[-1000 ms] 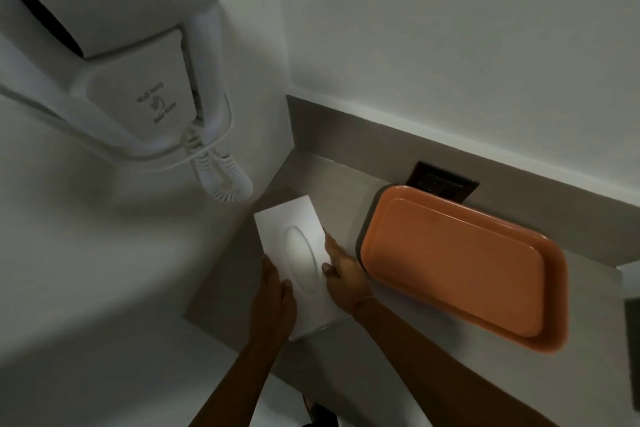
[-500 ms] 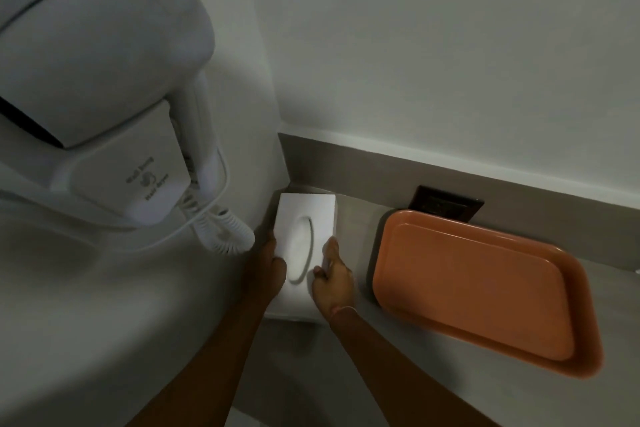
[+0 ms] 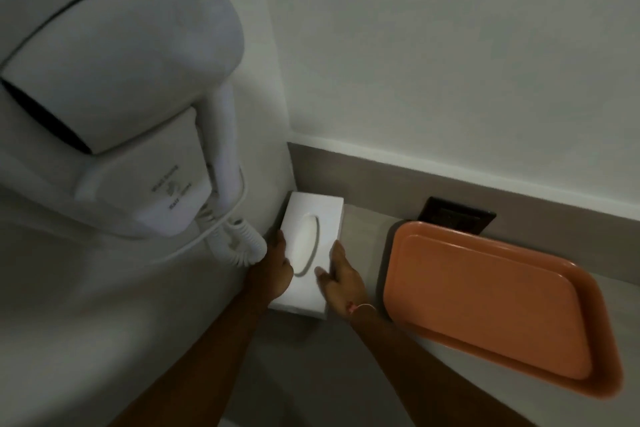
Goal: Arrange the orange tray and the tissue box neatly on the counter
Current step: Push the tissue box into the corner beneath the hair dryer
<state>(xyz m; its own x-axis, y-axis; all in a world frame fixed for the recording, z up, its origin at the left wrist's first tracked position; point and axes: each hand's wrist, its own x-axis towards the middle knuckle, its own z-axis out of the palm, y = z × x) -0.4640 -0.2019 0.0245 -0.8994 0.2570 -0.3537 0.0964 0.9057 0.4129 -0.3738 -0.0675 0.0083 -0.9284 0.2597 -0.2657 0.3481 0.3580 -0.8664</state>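
Tissue box is sitting on the grey counter, and I am gripping its long sides, my left hand and right hand each clamping one. Beside it the orange tray is lying flat; farther up, a wall hair dryer is hanging.

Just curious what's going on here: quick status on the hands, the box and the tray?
Left hand and right hand clasp the tissue box, tucked into the counter corner. Orange tray lies apart, askew. Hair dryer cord dangles beside the left hand.
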